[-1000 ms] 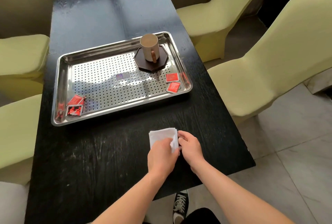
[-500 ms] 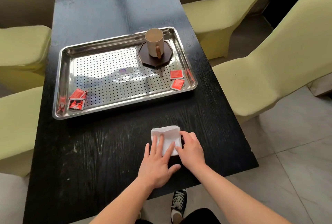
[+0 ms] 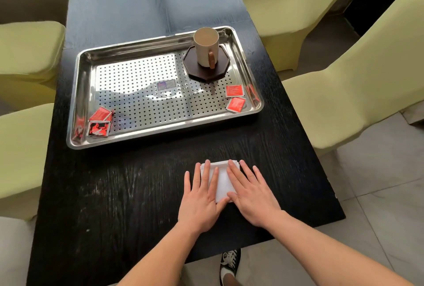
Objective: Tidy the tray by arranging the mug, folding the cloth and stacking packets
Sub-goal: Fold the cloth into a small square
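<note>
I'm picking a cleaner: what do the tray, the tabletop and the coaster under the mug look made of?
Tray: probably stainless steel, mirror-polished; it reflects light, and its floor is perforated. Tabletop: black-stained wood or veneer, visible grain, slight sheen. Coaster: dark, matte, perhaps wood; uncertain.

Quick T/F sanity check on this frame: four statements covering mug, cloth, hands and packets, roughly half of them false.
1. The mug stands upright on the coaster in the tray. True.
2. The cloth lies inside the tray. False: it lies on the table, in front of the tray.
3. The left hand and right hand both rest flat on the cloth. True.
4. The red packets form one stack. False: two lie at the tray's near-left corner and two more at its near-right corner.
</note>
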The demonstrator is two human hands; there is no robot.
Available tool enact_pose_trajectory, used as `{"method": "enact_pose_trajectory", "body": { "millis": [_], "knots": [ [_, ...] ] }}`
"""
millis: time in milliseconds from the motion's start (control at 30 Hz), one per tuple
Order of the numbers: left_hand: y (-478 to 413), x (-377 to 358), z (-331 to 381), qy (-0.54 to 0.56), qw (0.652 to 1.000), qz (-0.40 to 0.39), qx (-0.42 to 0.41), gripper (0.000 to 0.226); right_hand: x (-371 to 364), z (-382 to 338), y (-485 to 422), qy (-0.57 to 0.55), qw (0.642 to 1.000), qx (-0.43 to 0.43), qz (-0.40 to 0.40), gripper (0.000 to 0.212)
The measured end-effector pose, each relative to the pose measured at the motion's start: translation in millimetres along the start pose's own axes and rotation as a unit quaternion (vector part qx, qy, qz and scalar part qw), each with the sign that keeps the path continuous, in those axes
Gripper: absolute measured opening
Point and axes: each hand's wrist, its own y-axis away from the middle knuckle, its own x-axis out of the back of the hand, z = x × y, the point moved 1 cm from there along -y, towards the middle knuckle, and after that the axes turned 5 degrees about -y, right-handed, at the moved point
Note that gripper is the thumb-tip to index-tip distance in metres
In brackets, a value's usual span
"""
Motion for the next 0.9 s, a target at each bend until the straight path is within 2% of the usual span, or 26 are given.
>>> {"method": "enact_pose_trajectory", "body": {
  "millis": [133,300,500,600,733,833,900],
  "knots": [
    [1,3,0,-0.005,1.000,-0.010,-0.005,0.085,0,-1,-1,0.010,1.000,-0.005,-0.016,0.068],
    [4,11,-2,-0.003,1.000,0.009,0.003,0.085,9,-8,3,0.003,1.000,-0.026,0.006,0.068],
    [4,14,-6,-0.026,0.999,-0.034,0.009,0.094,11,-13,-1,-0.018,0.997,-0.067,-0.019,0.074],
    [10,14,-9,-0.012,0.999,-0.030,0.027,0.091,19,-20,2,-0.059,0.995,-0.076,0.018,0.071],
    [30,13,-35,-0.018,0.996,-0.022,0.087,0.087,28,-30,11,-0.145,0.963,-0.180,0.140,0.055],
    [47,12,-68,-0.015,0.987,-0.021,0.158,0.083,28,-37,8,-0.222,0.925,-0.279,0.132,0.054],
    [54,10,-91,-0.015,0.980,-0.021,0.196,0.083,31,-41,1,-0.236,0.915,-0.307,0.116,0.052]
  ]
}}
